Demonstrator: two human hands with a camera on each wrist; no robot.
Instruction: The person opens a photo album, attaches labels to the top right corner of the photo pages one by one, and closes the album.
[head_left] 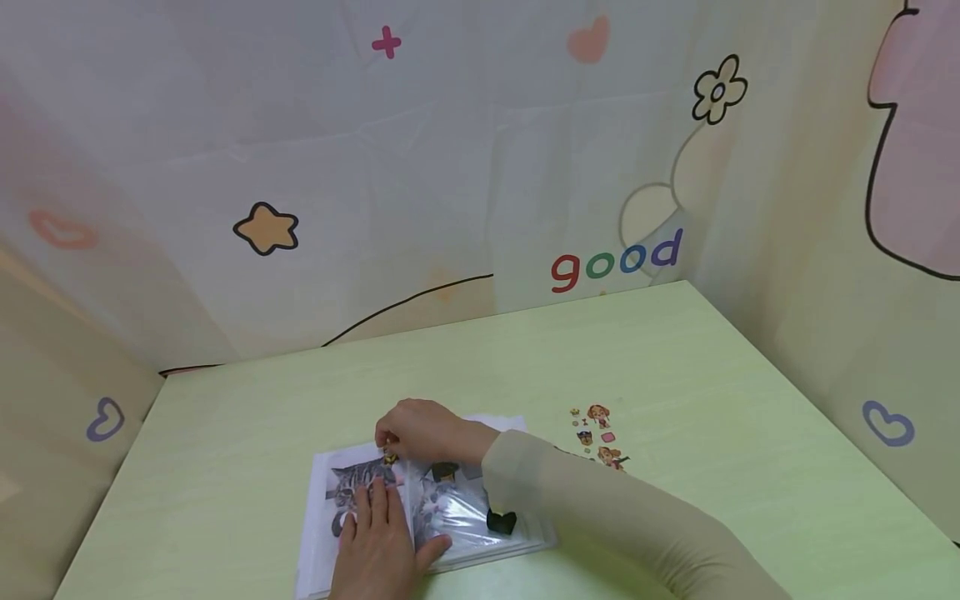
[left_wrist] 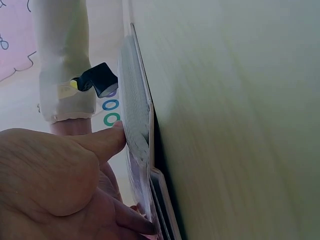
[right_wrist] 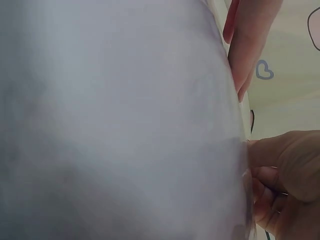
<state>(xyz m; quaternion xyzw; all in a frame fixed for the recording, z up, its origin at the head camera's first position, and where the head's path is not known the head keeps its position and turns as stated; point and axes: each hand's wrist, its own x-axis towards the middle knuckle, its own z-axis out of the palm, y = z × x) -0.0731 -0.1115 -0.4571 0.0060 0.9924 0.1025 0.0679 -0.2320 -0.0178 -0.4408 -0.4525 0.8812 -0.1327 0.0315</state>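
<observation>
An open album (head_left: 480, 554) with glossy clear-covered pages lies on the table. Its left page carries a picture of a grey striped cat (head_left: 352, 481). My left hand (head_left: 378, 546) rests on that page with fingers extended, its thumb reaching over the fold onto the right page. Bent at the wrist, my right hand (head_left: 423, 429) is at the top of the left page, thumb and fingertips drawn together at a small yellow-and-dark sticker (head_left: 390, 457). In the right wrist view, the right fingertips (right_wrist: 255, 150) meet right at the page surface.
Several cartoon stickers (head_left: 597, 437) lie on the pale green table (head_left: 637, 358) right of the album, partly behind the right sleeve (head_left: 600, 496). A black device (left_wrist: 100, 80) hangs at that sleeve's wrist. A printed curtain (head_left: 450, 167) stands along the table's back.
</observation>
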